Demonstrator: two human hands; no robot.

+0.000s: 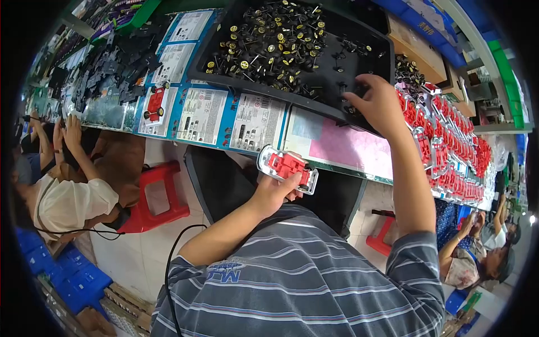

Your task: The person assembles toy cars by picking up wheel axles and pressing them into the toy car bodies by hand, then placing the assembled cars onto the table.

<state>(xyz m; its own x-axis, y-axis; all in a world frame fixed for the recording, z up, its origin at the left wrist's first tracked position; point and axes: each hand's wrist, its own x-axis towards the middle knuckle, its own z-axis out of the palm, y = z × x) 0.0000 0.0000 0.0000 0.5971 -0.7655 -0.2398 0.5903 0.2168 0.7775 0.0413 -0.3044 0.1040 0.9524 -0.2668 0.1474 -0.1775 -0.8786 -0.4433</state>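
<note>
My left hand (275, 194) is closed around a toy car body (288, 166), its red underside turned up and its silver shell showing at both ends. It is held in front of my chest, short of the table edge. My right hand (375, 104) reaches into the near right corner of a black tray (258, 93). Its thumb and forefinger are apart, with small dark wheel axles (343, 87) beside them; the other fingers are partly hidden. A heap of wheel axles with black and yellow wheels (275, 48) fills the tray's left and middle.
Printed cards (200, 115) lie along the table, with a red toy car part (155, 104) on one. Black plastic parts (112, 64) are piled at far left. Rows of red car bodies (449, 140) stand at right. Co-workers sit on both sides; a red stool (160, 194) is at left.
</note>
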